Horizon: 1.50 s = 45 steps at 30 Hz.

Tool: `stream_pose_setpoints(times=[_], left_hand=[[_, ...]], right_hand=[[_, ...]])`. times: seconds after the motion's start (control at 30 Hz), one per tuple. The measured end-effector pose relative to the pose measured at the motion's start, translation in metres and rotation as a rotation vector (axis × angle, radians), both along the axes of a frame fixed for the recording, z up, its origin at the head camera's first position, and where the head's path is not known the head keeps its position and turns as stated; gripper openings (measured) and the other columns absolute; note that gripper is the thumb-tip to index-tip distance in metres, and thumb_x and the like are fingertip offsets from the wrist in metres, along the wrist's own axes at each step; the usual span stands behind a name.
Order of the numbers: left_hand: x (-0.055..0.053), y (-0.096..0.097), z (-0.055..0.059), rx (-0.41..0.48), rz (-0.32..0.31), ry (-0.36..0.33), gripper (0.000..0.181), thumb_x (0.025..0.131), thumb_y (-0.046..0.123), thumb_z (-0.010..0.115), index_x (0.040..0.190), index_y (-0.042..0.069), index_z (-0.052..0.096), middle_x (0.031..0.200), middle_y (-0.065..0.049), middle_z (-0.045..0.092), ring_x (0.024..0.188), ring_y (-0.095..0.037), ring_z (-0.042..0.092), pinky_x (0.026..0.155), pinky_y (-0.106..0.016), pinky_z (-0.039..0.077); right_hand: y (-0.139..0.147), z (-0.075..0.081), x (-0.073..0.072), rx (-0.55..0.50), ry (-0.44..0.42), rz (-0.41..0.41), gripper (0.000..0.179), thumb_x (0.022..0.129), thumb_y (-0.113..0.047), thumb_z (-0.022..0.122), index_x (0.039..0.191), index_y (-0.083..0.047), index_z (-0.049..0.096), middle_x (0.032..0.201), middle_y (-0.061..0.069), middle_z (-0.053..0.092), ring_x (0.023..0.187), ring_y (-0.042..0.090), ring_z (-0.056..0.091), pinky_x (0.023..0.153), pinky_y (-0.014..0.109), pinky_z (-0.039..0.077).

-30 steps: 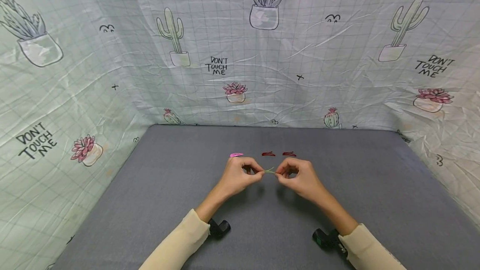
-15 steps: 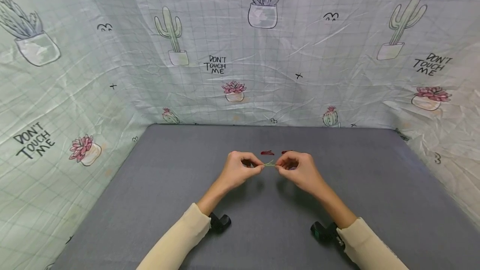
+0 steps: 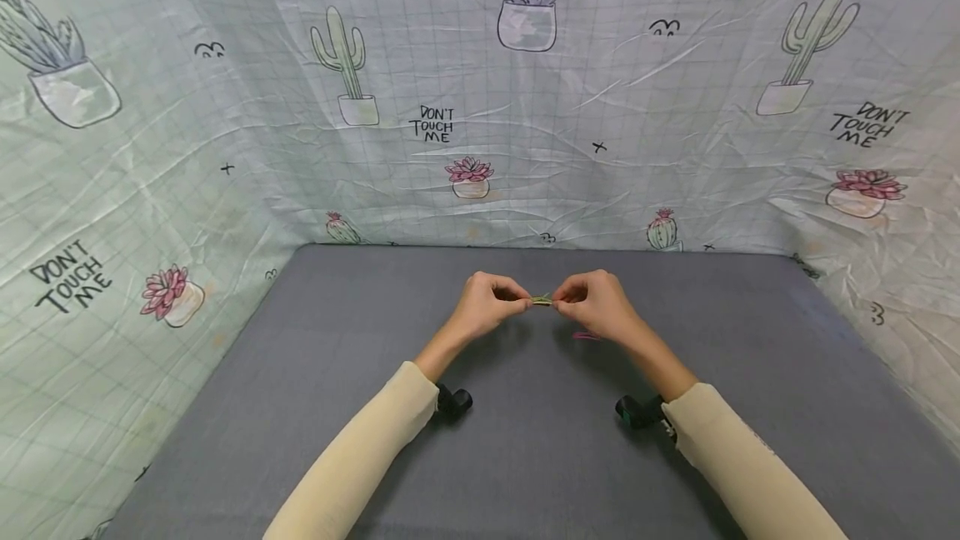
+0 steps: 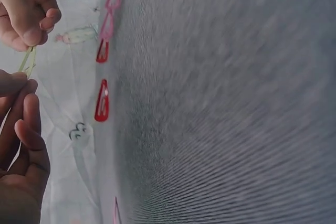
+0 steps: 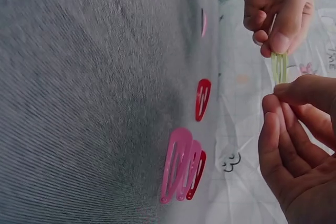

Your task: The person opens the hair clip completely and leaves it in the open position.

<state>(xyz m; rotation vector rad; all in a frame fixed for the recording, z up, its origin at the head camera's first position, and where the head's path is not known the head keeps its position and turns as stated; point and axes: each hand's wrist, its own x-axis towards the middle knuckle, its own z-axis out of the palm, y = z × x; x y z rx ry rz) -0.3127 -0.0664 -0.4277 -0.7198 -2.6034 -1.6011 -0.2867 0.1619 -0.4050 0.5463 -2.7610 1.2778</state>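
Observation:
Both hands are lifted over the grey table and meet at a light green snap hair clip [image 5: 279,67]. My left hand [image 3: 486,305] pinches one end of it between thumb and fingertips. The opposite end sits between the thumb and index finger of my right hand [image 3: 602,304]. Seen in the right wrist view, the clip's slotted frame spans the short gap between the two hands. The fingertips cover both its ends. Below the right hand, a pink hair clip [image 3: 587,336] lies on the table.
Beyond the hands lie a red clip [image 5: 207,84] and another red one [image 5: 202,157], partly behind two overlapping pink clips [image 5: 181,134]. Farther off is a single pink clip [image 5: 204,24]. A cactus-print sheet [image 3: 600,90] hangs along the table's back edge.
Both hands have moved up and away with the green clip between them, and have drawn slightly closer together. The red clips have gone behind the hands in the head view; a pink one now shows.

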Motion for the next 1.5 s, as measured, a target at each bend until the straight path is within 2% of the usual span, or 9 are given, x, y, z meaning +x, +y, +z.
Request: stream_pose_setpoints(times=[0.13, 0.27, 0.4, 0.53, 0.7, 0.93, 1.5], left_hand=[[-0.008, 0.003, -0.004, -0.063, 0.023, -0.029, 0.005, 0.089, 0.013, 0.079, 0.089, 0.012, 0.084, 0.087, -0.004, 0.080, 0.073, -0.008, 0.069, 0.065, -0.025, 0.054], [-0.013, 0.006, -0.009, -0.143, 0.029, -0.024, 0.004, 0.088, 0.014, 0.080, 0.089, 0.013, 0.084, 0.087, -0.003, 0.080, 0.072, -0.008, 0.068, 0.065, -0.024, 0.053], [-0.016, 0.009, -0.011, -0.207, 0.037, -0.020, 0.004, 0.087, 0.015, 0.080, 0.087, 0.014, 0.085, 0.085, -0.001, 0.080, 0.069, -0.008, 0.066, 0.064, -0.025, 0.052], [-0.016, 0.011, -0.011, -0.275, 0.033, -0.016, 0.004, 0.087, 0.015, 0.081, 0.086, 0.014, 0.085, 0.083, -0.001, 0.080, 0.065, -0.007, 0.063, 0.061, -0.024, 0.049], [-0.017, 0.013, -0.011, -0.350, 0.016, 0.029, 0.005, 0.085, 0.013, 0.081, 0.087, 0.012, 0.085, 0.082, -0.001, 0.080, 0.061, -0.006, 0.060, 0.057, -0.021, 0.045], [-0.015, 0.015, -0.012, -0.394, 0.000, 0.027, 0.004, 0.083, 0.014, 0.084, 0.082, 0.011, 0.085, 0.079, 0.001, 0.080, 0.065, -0.006, 0.062, 0.058, -0.020, 0.044], [-0.014, 0.016, -0.010, -0.420, 0.005, -0.013, 0.005, 0.083, 0.013, 0.084, 0.079, 0.011, 0.083, 0.075, -0.002, 0.078, 0.058, -0.006, 0.056, 0.054, -0.019, 0.040]], right_hand=[[-0.001, -0.002, -0.009, 0.065, -0.060, 0.000, 0.009, 0.090, -0.006, 0.073, 0.093, 0.001, 0.080, 0.082, 0.010, 0.077, 0.063, 0.012, 0.068, 0.060, 0.028, 0.056], [-0.003, -0.005, -0.015, 0.147, -0.062, 0.002, 0.008, 0.088, -0.005, 0.074, 0.090, 0.000, 0.081, 0.079, 0.009, 0.077, 0.061, 0.012, 0.066, 0.059, 0.029, 0.054], [-0.007, -0.007, -0.018, 0.206, -0.071, -0.005, 0.007, 0.086, -0.004, 0.075, 0.087, -0.001, 0.081, 0.080, 0.010, 0.078, 0.061, 0.013, 0.066, 0.060, 0.032, 0.054], [-0.010, -0.010, -0.019, 0.242, -0.118, -0.009, 0.007, 0.086, -0.003, 0.075, 0.087, 0.000, 0.081, 0.084, 0.013, 0.078, 0.061, 0.015, 0.067, 0.063, 0.035, 0.057], [-0.014, -0.012, -0.019, 0.271, -0.147, -0.023, 0.009, 0.085, 0.000, 0.073, 0.084, -0.003, 0.082, 0.082, 0.012, 0.078, 0.062, 0.016, 0.067, 0.062, 0.035, 0.057], [-0.017, -0.015, -0.020, 0.313, -0.178, -0.040, 0.011, 0.082, -0.001, 0.073, 0.077, -0.007, 0.081, 0.070, 0.004, 0.074, 0.060, 0.015, 0.064, 0.059, 0.031, 0.052], [-0.018, -0.016, -0.021, 0.329, -0.191, -0.056, 0.011, 0.083, -0.002, 0.074, 0.079, -0.007, 0.083, 0.077, 0.007, 0.077, 0.064, 0.016, 0.068, 0.068, 0.037, 0.058]])
